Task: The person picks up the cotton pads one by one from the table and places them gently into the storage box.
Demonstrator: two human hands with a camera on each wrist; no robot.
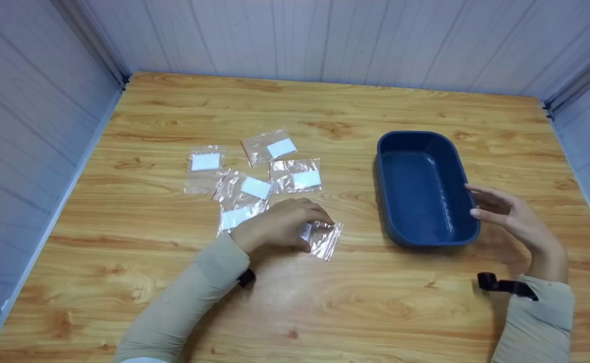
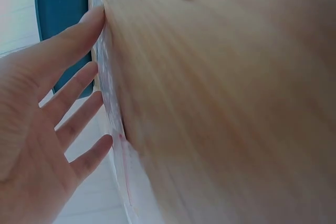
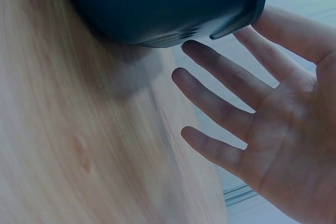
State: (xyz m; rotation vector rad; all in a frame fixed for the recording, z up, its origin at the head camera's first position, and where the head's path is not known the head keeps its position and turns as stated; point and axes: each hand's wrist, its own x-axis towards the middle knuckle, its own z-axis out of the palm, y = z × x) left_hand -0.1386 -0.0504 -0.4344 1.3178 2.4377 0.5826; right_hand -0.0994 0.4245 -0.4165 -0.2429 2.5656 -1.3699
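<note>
My left hand [image 1: 287,222] reaches down over a small clear zip bag [image 1: 327,241], its fingertips right at the plastic. In the left wrist view the fingers of that hand [image 2: 58,103] are spread and fairly straight. The hand hides part of the bag. At the right, my right hand [image 1: 519,222] is at the side of a dark blue rectangular bin [image 1: 418,196], thumb and index finger at its rim. The right wrist view shows the other fingers [image 3: 212,100] extended beside the bin's outer wall. Nothing lies inside the bin.
Several more clear zip bags, each with a white rectangular piece, lie left of the bin, including a bag [image 1: 205,162] at far left and a red-edged bag [image 1: 270,147] behind. White panel walls [image 1: 295,40] border the wooden table [image 1: 355,312].
</note>
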